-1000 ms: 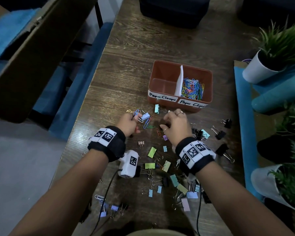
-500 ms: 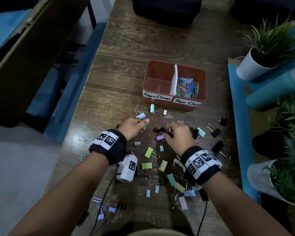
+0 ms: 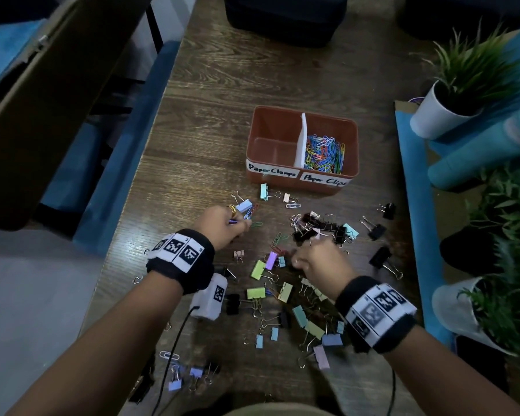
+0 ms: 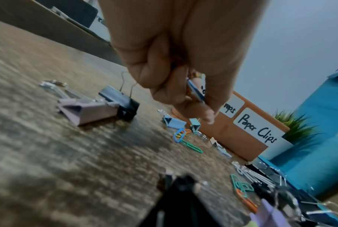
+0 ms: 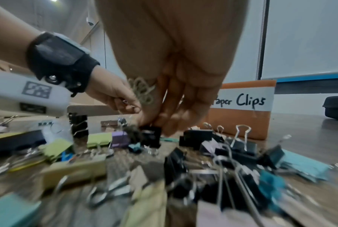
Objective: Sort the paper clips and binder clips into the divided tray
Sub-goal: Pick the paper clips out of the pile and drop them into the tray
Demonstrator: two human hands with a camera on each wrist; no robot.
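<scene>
Left hand [image 4: 176, 64] pinching blue paper clip [image 4: 195, 92] steeply upright, right hand [image 5: 176, 86] fingertips gripping black binder clip [image 5: 151, 136].

Orange-brown tray [image 3: 302, 115], white labels [image 3: 272, 169], multicoloured paper clips [image 3: 324, 153], dark wood-grain table [image 3: 222, 100]

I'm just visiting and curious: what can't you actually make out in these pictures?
- Right hand, right wrist view: curled fingers hide whether it grips the black binder clip at its fingertips.
- Left hand, left wrist view: fingers cover most of the blue paper clip.
- Tray, head view: wall hides the front of the left compartment's floor.
- Right wrist view: nearest clips blurred.
</scene>
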